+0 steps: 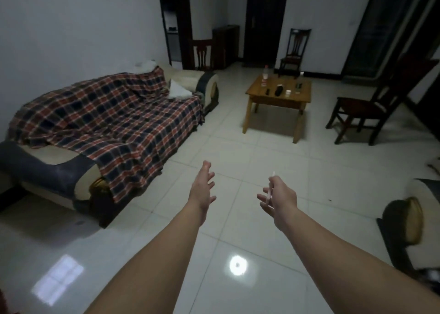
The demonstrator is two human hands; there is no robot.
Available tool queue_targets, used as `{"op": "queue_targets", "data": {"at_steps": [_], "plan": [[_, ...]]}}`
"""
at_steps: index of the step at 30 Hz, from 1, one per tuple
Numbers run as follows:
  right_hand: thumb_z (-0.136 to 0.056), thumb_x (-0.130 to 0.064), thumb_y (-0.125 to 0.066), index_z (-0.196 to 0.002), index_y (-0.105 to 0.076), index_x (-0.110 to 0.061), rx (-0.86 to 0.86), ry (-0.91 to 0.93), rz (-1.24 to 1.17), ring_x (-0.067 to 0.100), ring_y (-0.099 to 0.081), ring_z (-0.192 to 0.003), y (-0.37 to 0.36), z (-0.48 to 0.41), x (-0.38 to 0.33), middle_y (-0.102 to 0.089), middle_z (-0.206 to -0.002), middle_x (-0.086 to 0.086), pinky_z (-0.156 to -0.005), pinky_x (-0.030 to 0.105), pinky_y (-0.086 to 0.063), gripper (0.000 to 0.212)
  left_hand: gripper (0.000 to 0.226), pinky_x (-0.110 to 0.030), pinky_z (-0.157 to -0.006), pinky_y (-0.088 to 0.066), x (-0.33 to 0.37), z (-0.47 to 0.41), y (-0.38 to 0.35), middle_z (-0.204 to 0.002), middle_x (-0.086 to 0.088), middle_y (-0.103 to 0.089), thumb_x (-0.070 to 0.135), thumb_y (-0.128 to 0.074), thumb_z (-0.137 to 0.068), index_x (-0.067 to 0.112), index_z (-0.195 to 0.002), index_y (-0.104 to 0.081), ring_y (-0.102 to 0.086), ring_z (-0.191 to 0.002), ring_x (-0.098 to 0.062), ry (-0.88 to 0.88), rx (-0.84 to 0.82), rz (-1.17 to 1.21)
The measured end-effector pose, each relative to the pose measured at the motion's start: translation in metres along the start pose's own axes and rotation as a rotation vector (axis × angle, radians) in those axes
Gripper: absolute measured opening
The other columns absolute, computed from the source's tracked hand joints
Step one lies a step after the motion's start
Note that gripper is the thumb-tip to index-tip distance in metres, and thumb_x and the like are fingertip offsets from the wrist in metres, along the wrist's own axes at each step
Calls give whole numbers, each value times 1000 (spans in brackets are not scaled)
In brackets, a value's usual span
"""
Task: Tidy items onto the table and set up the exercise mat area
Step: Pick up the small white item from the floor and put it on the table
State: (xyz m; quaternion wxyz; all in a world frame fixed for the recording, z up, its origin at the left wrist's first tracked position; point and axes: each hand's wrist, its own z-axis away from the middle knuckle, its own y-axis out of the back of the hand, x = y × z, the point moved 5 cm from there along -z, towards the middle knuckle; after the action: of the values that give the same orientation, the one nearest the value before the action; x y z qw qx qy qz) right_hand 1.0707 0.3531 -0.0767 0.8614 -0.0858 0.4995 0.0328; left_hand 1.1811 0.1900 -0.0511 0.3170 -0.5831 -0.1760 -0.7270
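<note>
Worktop (259,94) of pale wood stands far across the room on four legs, its near edge facing the camera and open tiled floor (238,147) running all the way from it back to the person. On its surface sit a clear bottle (265,75) with a red label near the far left corner, a small dark remote (267,91), a dark pouch-like item (278,90), a small white cup (288,93) and another dark item (298,85) toward the right; these are too small to tell apart in detail. Both bare arms reach forward over the bare tiles. Left hand (202,189) is empty, its fingers spread apart and pointing ahead. Right hand (279,199) has its fingers pinched around a thin white stick-like object (270,189), which slants up and away from the palm; whether it is a pen or something else I cannot tell. A sofa (47,170) lies along the left wall under a red and navy plaid blanket (107,123), with a white cushion (178,89) near its far end; its near armrest ends well left of the hands. A dark wooden chair (371,104) stands just right of the worktop, apart from it, and two more chairs stand against the far wall. Another seat's armrest (404,223) cuts in at the right edge. Between sofa and that armrest the floor is wide and bare, with light glare on the tiles.
</note>
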Motion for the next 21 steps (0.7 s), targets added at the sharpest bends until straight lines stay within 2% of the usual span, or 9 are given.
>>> {"op": "queue_targets", "data": {"at_steps": [9, 15, 21], "plan": [[-95, -34, -51, -115, -61, -10, 112, -1, -60, 18, -67, -87, -18, -110, -56, -65, -108, 4, -71, 32, -54, 33, 62, -52, -110, -35, 20, -142, -75, -149, -1, -42, 63, -29, -95, 30, -147, -37, -40, -135, -24, 57, -139, -26], [-95, -37, -52, -116, -61, -11, 180, -36, -159, 18, -68, -87, -9, -217, -98, -66, -110, 5, -61, 29, -51, 35, 61, -51, -110, -35, 29, -243, -155, -148, -2, -43, 62, -29, -96, 29, -146, -39, -41, -135, -24, 80, -181, -45], [-95, -38, -52, -116, -61, -10, 138, -73, -204, 18, -67, -88, -8, -333, -164, -66, -111, 6, -60, 28, -50, 36, 60, -51, -109, -37, 52, -340, -237, -148, -1, -44, 62, -27, -95, 31, -145, -39, -42, -134, -24, 63, -139, -85]]}}
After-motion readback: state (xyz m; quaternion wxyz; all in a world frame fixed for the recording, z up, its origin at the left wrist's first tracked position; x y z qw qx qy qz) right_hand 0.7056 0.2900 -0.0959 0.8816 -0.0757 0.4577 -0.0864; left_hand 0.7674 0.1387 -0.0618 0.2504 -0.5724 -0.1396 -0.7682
